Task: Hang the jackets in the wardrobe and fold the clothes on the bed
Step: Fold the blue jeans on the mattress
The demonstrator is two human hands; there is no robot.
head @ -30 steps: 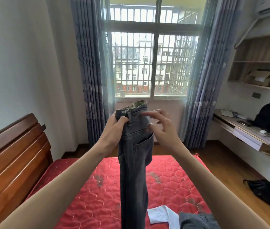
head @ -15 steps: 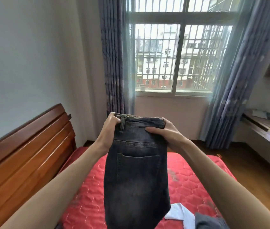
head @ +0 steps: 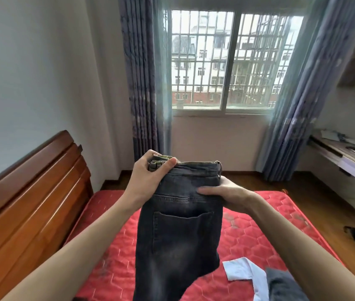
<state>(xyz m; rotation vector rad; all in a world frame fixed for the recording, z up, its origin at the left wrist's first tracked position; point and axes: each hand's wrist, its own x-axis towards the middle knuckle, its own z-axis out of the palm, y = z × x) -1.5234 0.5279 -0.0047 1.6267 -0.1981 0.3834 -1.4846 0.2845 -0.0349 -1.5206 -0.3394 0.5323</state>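
I see dark faded jeans point(head: 178, 231), back pocket showing, hanging over the bed point(head: 259, 227); my left hand point(head: 148, 179) pinches the waistband, right hand point(head: 226, 194) grips the side. Legs run off-frame.

Faded black jeans point(head: 178, 231); red hexagon-quilted mattress point(head: 259, 231); white cloth point(head: 240, 271).

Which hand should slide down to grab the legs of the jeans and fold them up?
Probably the right hand. It already sits lower on the jeans, just below the waistband, thumb across the front. The left hand pinches the waistband's top corner, holding them above the bed.
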